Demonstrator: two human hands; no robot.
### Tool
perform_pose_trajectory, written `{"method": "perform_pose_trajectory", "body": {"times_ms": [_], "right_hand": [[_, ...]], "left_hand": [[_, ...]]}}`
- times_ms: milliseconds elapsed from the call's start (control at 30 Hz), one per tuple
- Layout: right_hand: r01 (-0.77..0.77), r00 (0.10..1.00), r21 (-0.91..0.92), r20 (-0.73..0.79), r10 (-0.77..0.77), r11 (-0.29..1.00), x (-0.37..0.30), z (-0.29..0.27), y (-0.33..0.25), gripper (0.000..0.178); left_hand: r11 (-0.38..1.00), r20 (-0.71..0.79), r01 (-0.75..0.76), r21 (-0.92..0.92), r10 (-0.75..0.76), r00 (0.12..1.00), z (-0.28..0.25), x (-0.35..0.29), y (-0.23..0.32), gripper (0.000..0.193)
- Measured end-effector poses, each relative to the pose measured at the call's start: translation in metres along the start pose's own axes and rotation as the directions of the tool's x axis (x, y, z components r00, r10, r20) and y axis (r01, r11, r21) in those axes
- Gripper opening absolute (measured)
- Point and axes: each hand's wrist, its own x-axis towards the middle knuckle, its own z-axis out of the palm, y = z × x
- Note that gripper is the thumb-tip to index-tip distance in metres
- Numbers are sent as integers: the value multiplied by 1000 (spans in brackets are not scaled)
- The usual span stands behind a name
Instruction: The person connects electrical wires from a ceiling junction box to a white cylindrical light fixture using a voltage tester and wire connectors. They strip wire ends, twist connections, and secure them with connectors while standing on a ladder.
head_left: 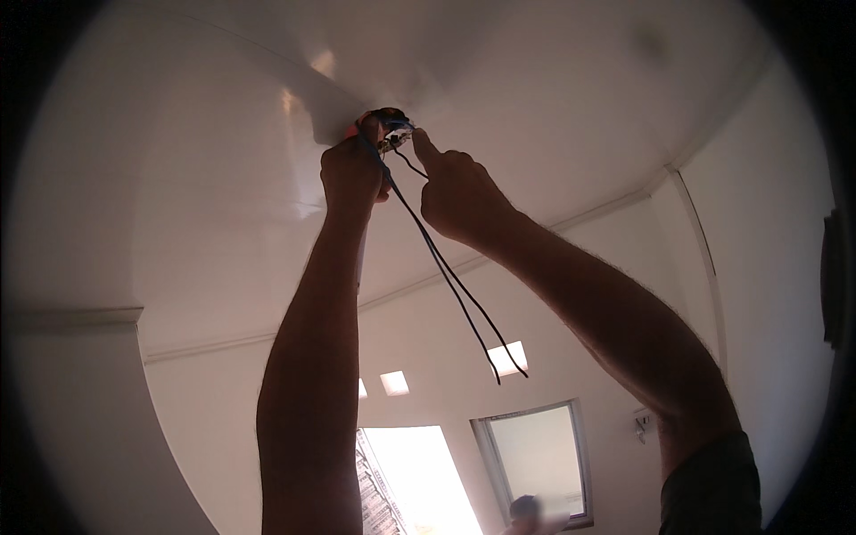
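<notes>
Overhead, a round opening (389, 113) in the ceiling holds a small pale electrical fitting (399, 135) with wires about it. My left hand (350, 176) is raised to the opening's left edge, its fingers closed at the fitting; what they grip is mostly hidden. Two long dark wires (437, 254) come down past that hand and hang free. My right hand (464, 194) is on the other side, index finger stretched up against the fitting. A short black wire (408, 161) runs from the fitting into its curled fingers.
The white ceiling (223, 178) meets the walls along a trim strip. Lower down are a bright opening (423, 473), a framed window (535, 450) and small square openings (394, 383). Part of a person (528, 510) shows at the lower edge. A small wall fitting (642, 425) sits by my right elbow.
</notes>
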Motion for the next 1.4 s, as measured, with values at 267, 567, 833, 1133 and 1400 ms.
{"method": "perform_pose_trajectory", "body": {"times_ms": [267, 567, 833, 1133, 1400], "right_hand": [[61, 998, -149, 13, -60, 987, 0, -2, 9, 67], [62, 998, -91, -11, -64, 994, -7, -2, -3, 66], [95, 991, -113, -89, -105, 989, -7, 8, 4, 63], [173, 967, -247, -139, -212, 954, -3, -2, 13, 56], [106, 983, -132, -136, -124, 985, 9, 9, 5, 56]], "left_hand": [[998, -25, -56, -7, 56, 998, 0, 7, -13, 55], [707, 53, -372, 601, 429, 902, -11, 11, -11, 51], [407, 231, -444, 798, 474, 850, -18, 19, -11, 37], [589, 187, -455, 668, 459, 868, -18, 0, -9, 29], [545, 132, -531, 649, 607, 784, -27, 5, -34, 27]]}}
